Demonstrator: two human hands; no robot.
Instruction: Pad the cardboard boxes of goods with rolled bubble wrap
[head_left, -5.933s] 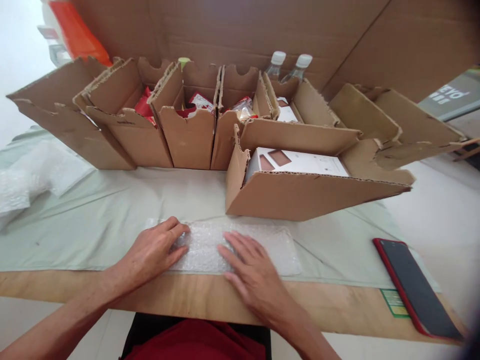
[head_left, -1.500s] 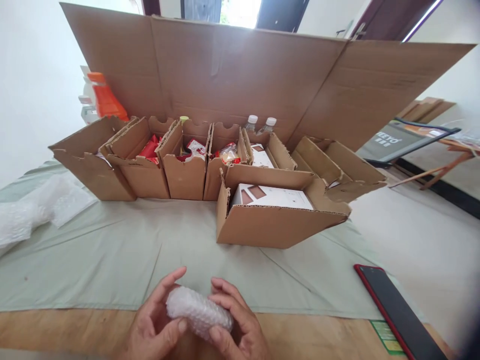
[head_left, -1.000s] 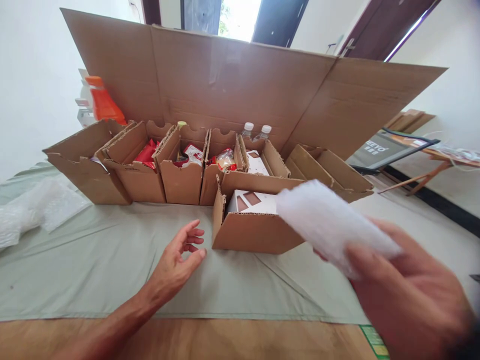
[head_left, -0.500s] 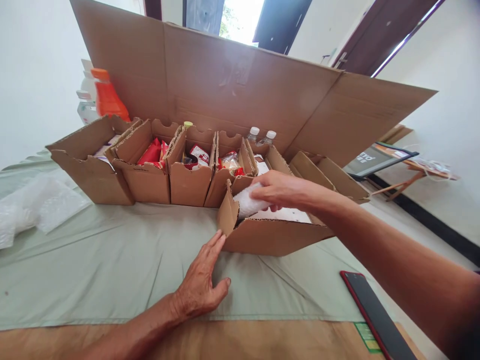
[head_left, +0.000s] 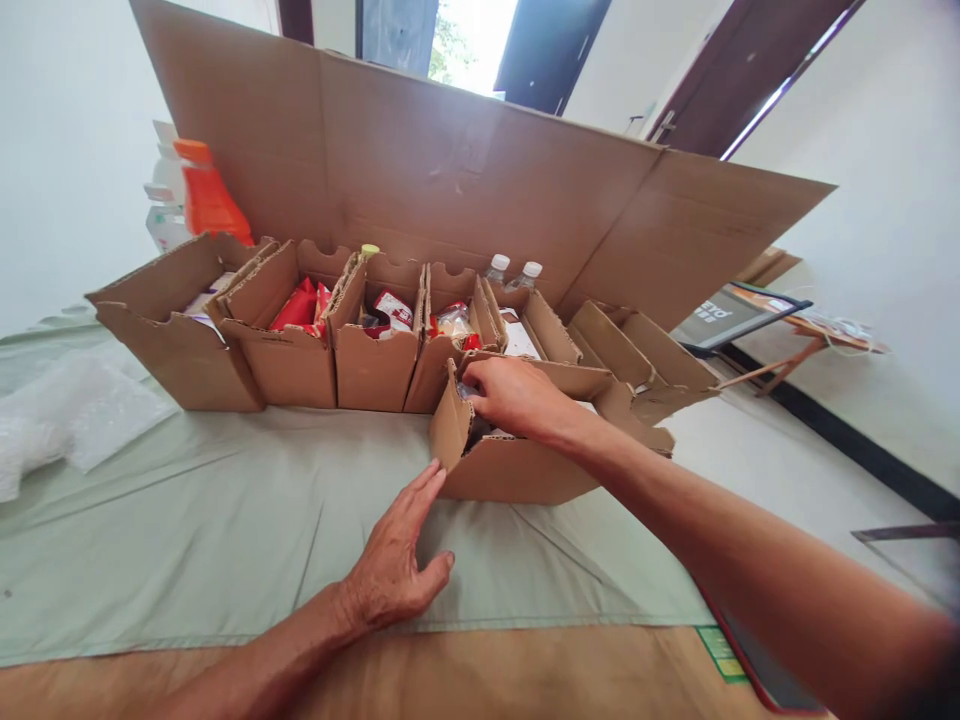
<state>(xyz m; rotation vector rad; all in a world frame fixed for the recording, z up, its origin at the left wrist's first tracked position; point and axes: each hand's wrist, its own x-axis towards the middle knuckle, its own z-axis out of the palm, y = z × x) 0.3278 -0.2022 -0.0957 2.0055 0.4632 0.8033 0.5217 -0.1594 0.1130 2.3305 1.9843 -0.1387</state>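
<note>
Bubble wrap (head_left: 466,391) pokes out beneath the right hand (head_left: 517,392) inside the foremost cardboard bin (head_left: 517,477), well back from the front edge of the desk (head_left: 487,675). Snagging on the bin's jagged rim could tear it. Right hand reaches palm-down, its grip too hidden to tell; left hand (head_left: 396,565) lies open, fingertips at the bin's near corner.

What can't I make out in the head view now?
In the head view:
Right hand: its grip is mostly hidden by its own back and the wall of the front box.
Phone: mostly covered by the right forearm.
White-capped bottles: lower parts hidden behind the box row.
</note>
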